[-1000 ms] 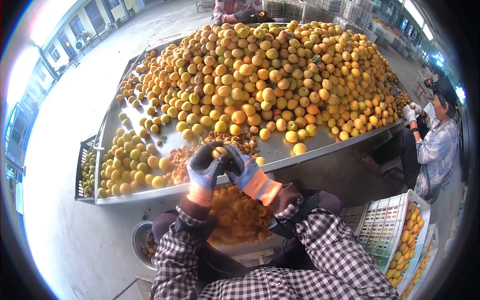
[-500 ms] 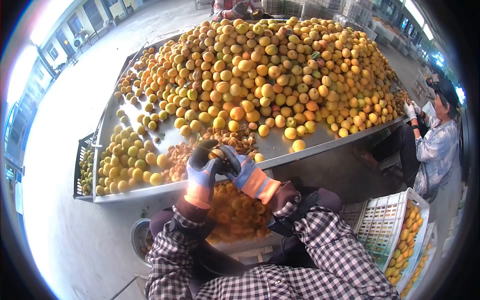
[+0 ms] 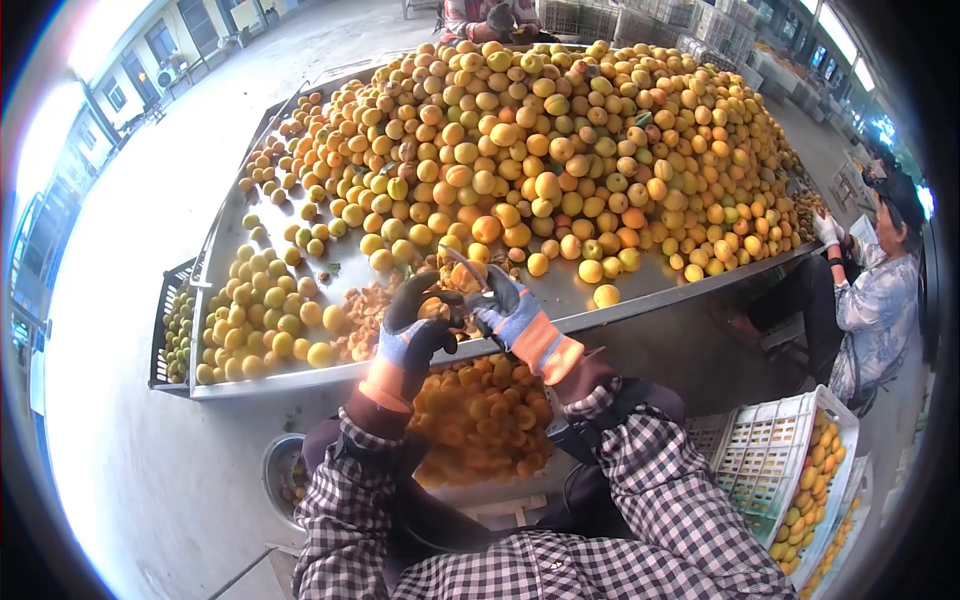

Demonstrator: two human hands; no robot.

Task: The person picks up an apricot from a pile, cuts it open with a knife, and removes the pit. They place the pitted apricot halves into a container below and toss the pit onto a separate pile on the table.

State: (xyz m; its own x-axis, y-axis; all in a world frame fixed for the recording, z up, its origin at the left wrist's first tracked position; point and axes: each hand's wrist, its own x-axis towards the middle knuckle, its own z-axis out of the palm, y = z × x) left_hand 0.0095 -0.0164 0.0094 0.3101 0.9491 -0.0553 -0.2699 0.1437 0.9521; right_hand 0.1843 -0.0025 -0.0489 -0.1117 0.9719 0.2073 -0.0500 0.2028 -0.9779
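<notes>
My left hand (image 3: 408, 318), in a dark-palmed blue and orange glove, is closed around an apricot (image 3: 434, 308) over the table's front edge. Close beside it, my right hand (image 3: 512, 318), gloved alike, grips a thin curved tool (image 3: 464, 262) whose exact kind I cannot make out. Behind the hands, a heap of apricot scraps (image 3: 365, 305) lies on the metal table (image 3: 590, 318). Orange apricot halves (image 3: 485, 415) fill a container below my hands.
A large pile of whole apricots (image 3: 560, 150) covers much of the table, with a smaller group (image 3: 255, 310) at left. A metal bowl (image 3: 272, 480) stands at lower left, a white crate (image 3: 765, 450) at right. A co-worker (image 3: 875, 300) sits at right; another person (image 3: 490, 20) is across.
My hands have moved slightly apart, and the right one has shifted right. The thin tool now arches up above the fingers. The whole view has shifted a little.
</notes>
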